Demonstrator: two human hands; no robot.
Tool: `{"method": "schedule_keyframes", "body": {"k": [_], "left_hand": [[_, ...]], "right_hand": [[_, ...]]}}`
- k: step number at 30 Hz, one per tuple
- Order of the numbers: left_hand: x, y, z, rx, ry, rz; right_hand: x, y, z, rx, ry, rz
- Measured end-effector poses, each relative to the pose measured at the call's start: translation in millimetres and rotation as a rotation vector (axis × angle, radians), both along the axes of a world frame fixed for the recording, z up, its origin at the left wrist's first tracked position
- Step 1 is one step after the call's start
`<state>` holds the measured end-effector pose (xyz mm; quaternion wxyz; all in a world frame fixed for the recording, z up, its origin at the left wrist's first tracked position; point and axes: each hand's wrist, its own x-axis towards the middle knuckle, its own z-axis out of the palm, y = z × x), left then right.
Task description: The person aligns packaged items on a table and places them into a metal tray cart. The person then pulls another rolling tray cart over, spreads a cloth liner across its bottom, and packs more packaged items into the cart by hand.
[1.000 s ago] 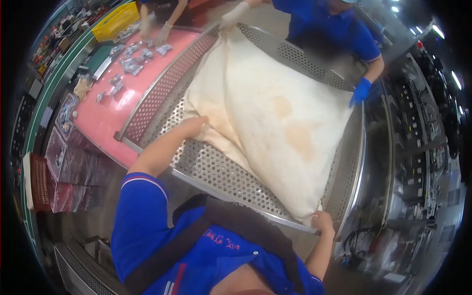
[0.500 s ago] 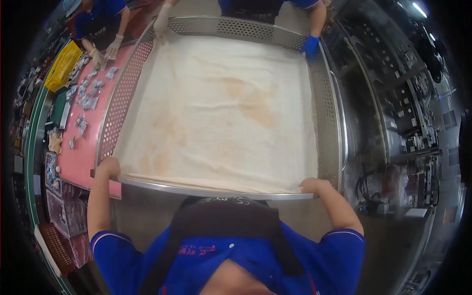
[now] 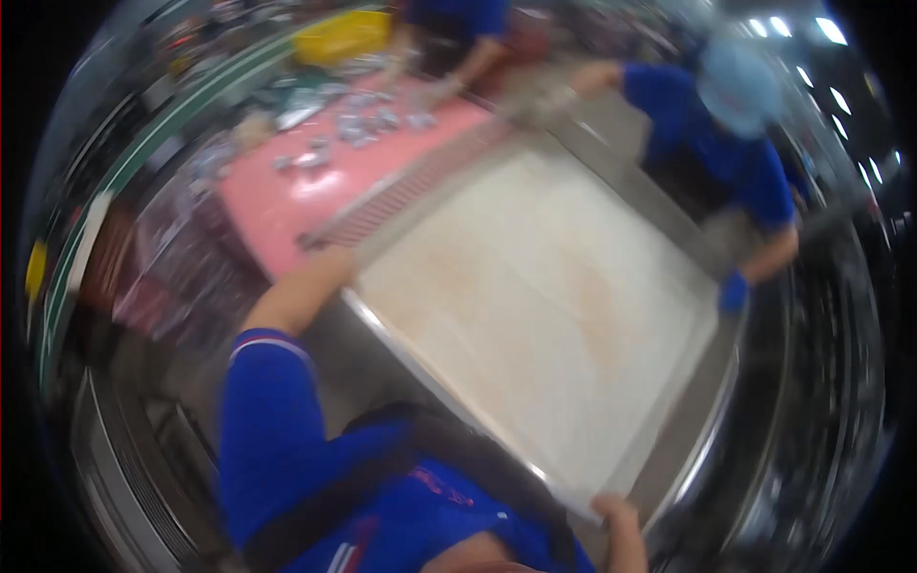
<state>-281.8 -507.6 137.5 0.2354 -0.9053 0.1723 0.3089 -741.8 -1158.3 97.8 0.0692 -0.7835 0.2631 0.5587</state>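
A large square metal tray (image 3: 411,196) with perforated side walls spans the middle of the head view, turned at an angle. Lining it is a white cloth (image 3: 516,296) with faint brownish stains. My left hand (image 3: 336,265) grips the near left corner, its fingers mostly hidden and blurred. At the near right corner my right hand (image 3: 618,509) is closed around the rim. Across from me, a co-worker's blue-gloved hand (image 3: 734,291) holds the far right side. That co-worker's other hand (image 3: 544,105) is at the far left corner, smeared by motion.
A pink work surface (image 3: 253,205) with several small silvery pieces adjoins the tray's left side. Another person (image 3: 458,24) works there, beside a yellow basket (image 3: 342,36). Stacked bins (image 3: 177,253) stand at the left. Dark blurred equipment lines the right.
The view has swung round, so the tray now appears rotated clockwise, and the picture is blurred. Both my hands and the co-worker's have stayed on the tray.
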Motion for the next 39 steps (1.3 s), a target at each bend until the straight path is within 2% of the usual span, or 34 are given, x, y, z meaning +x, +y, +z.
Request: {"method": "schedule_keyframes", "body": {"k": [1,2,3,5,8,9,11,13,15,17,20,21,24,26,28,29,30,32,33,36,39], "left_hand": [[-9,-2,6,-0.005,-0.074,0.026],[-4,3,-13,-0.01,-0.122,-0.014],[-4,-6,-2,0.022,-0.084,0.001],[6,-10,0,-0.072,-0.187,0.067],[11,-19,-2,-0.728,-0.567,0.213],[-10,-39,15,-0.941,-0.729,0.252],[-57,-79,3,-1.299,-1.075,0.251],[-132,-119,40,-1.188,-0.837,0.293],[-170,-142,46,-1.081,-0.737,0.26],[-184,-146,40,-1.188,-0.865,0.287],[-193,-142,33,-1.183,-0.909,0.146],[-200,-145,27,-1.215,-0.848,0.167],[-229,-154,20,-1.259,-0.917,0.077],[-258,-169,14,-1.342,-0.956,0.084],[-293,-182,10,-1.426,-0.892,0.119],[-308,-187,0,-1.592,-0.874,0.063],[-323,-187,-10,-1.755,-0.851,0.006],[-358,-172,-17,-1.817,-0.535,-0.007],[-375,-159,-21,-1.778,-0.319,0.075],[-430,-118,-61,-1.69,-0.219,0.183],[-499,-71,-81,-1.675,-0.206,0.448]], "right_hand": [[7,-4,1,-0.01,-0.065,-0.024],[19,-4,6,0.003,-0.11,0.045],[28,-1,12,0.022,-0.145,0.119],[46,10,24,0.074,-0.196,0.236],[62,21,39,0.147,-0.254,0.353],[63,24,44,0.176,-0.276,0.389],[71,32,51,0.233,-0.31,0.464],[83,38,56,0.295,-0.356,0.55],[100,47,60,0.355,-0.439,0.654],[117,54,47,0.496,-0.62,0.68],[129,90,51,0.766,-0.727,-0.008],[129,95,54,0.816,-0.898,0.313],[114,147,124,0.747,-0.875,0.302],[98,156,131,0.763,-0.861,0.331],[56,202,163,0.454,-0.919,0.302],[47,225,185,0.455,-0.891,0.215],[42,228,177,0.453,-0.924,0.254],[38,218,152,0.423,-0.991,0.364],[38,214,141,0.385,-1.02,0.412],[39,207,117,0.241,-1.102,0.522],[40,203,99,0.092,-1.149,0.596]]}}
